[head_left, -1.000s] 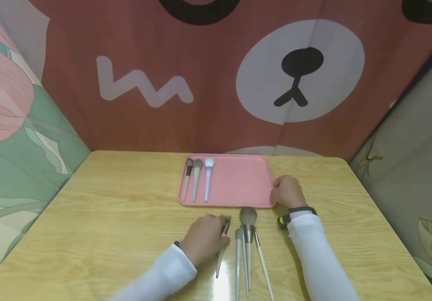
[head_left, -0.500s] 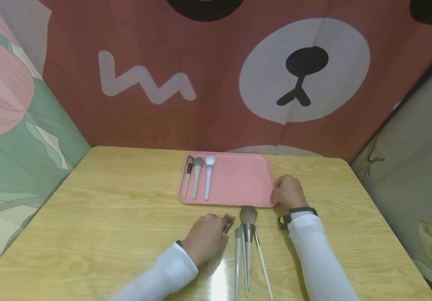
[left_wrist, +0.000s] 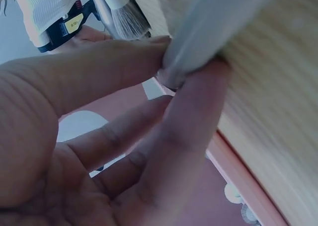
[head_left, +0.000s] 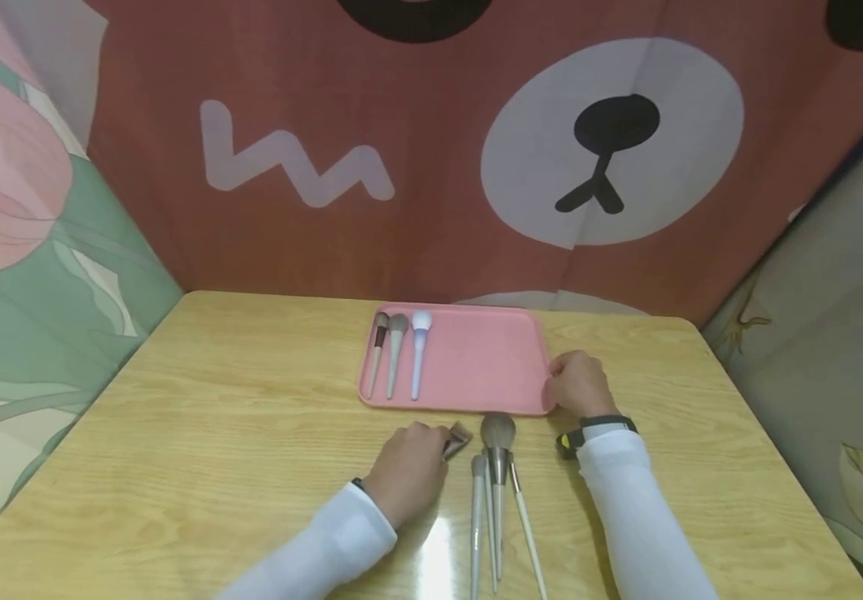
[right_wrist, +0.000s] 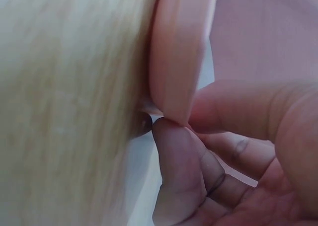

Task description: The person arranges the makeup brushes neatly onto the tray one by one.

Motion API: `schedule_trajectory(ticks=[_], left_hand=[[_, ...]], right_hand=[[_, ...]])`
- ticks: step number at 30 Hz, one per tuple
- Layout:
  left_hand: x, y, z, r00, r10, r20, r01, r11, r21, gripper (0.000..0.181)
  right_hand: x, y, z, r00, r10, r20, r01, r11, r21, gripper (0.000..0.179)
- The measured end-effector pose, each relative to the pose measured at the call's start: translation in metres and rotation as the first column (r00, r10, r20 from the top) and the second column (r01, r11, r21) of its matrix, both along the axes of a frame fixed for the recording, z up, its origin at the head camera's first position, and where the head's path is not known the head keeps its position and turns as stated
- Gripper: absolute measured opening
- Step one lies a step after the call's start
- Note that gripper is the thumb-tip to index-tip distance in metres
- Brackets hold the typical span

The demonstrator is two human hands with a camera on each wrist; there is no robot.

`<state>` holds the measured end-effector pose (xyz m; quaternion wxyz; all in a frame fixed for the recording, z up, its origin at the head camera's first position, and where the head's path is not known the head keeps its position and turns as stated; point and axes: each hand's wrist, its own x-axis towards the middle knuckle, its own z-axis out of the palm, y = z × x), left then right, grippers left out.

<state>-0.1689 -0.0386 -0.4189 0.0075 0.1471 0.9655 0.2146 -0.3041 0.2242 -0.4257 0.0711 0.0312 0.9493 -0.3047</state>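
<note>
My left hand (head_left: pixel 407 472) pinches a makeup brush (head_left: pixel 457 438) between thumb and forefinger; its short flat bristle head sticks out past the fingers toward the right. In the left wrist view the pale handle (left_wrist: pixel 208 32) runs up and away from the fingertips, close over the wooden table. At the right end of the pink tray (head_left: pixel 487 358), my right hand (head_left: pixel 579 383) grips the rim, thumb on the inner side and fingers outside, as the right wrist view shows. Three brushes lie side by side in the tray's left part, among them a blue-white brush (head_left: pixel 419 354).
Several brushes lie loosely bunched in front of the tray, including a large fluffy brush (head_left: pixel 498 433) and a thin pale-handled brush (head_left: pixel 527 533). The wooden table (head_left: pixel 251 400) reaches back to a printed bear curtain (head_left: pixel 288 250).
My left hand has lifted and turned the brush: its head has swung right and its handle no longer shows in the head view. The right hand stays at the tray's rim.
</note>
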Motion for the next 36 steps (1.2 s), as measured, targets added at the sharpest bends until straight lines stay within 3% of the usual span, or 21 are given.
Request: schedule_trajectory(ticks=[3, 13, 29, 36], left_hand=[[-0.0001, -0.0004, -0.0001, 1.000, 0.005, 0.001, -0.005, 1.000, 0.000, 0.003], [-0.0019, -0.0013, 0.0023, 0.999, -0.005, -0.037, 0.004, 1.000, -0.006, 0.009], [-0.0027, -0.0001, 0.0006, 0.997, 0.002, -0.076, -0.008, 0.996, -0.085, 0.007], [-0.0035, -0.0031, 0.0005, 0.999, 0.006, -0.039, -0.008, 0.998, -0.060, 0.010]], right_hand=[[0.0002, -0.0014, -0.0008, 1.000, -0.004, -0.004, 0.004, 1.000, 0.003, 0.034], [-0.0019, -0.0041, 0.0049, 1.000, -0.007, -0.005, 0.007, 1.000, 0.001, 0.037], [-0.0003, -0.0013, 0.0024, 1.000, -0.014, 0.007, 0.014, 1.000, 0.019, 0.038], [0.0012, -0.0019, 0.0038, 1.000, -0.009, 0.019, 0.009, 1.000, 0.004, 0.039]])
